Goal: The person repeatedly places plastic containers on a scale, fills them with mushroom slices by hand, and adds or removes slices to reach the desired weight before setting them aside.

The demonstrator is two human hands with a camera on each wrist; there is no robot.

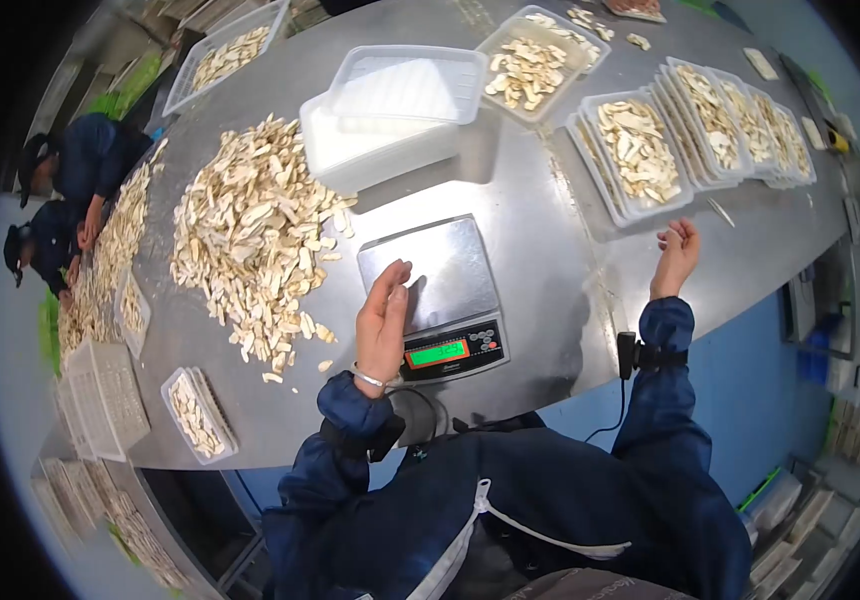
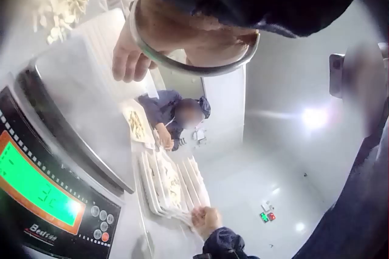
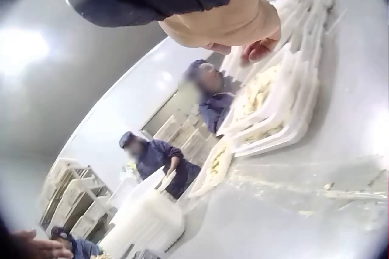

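Observation:
My left hand (image 1: pixel 386 305) hovers edge-on over the left side of a digital scale (image 1: pixel 450 262). Its fingers are straight and hold nothing. The steel platform is bare and the green display (image 1: pixel 437 352) is lit. In the left wrist view the fingers (image 2: pixel 129 58) hang just above the platform (image 2: pixel 79 104). My right hand (image 1: pixel 677 248) is raised over the steel table to the right, palm up, its fingers loosely curled and empty. It is just below the filled trays (image 1: pixel 638 150). The right wrist view shows its fingertips (image 3: pixel 258 47) near those trays (image 3: pixel 273 104).
A big pile of pale sliced pieces (image 1: pixel 250 235) lies left of the scale. A stack of empty white trays (image 1: pixel 390 110) stands behind it. More filled trays (image 1: pixel 740 125) line the far right. Other workers (image 1: pixel 75 165) sit at the table's left end.

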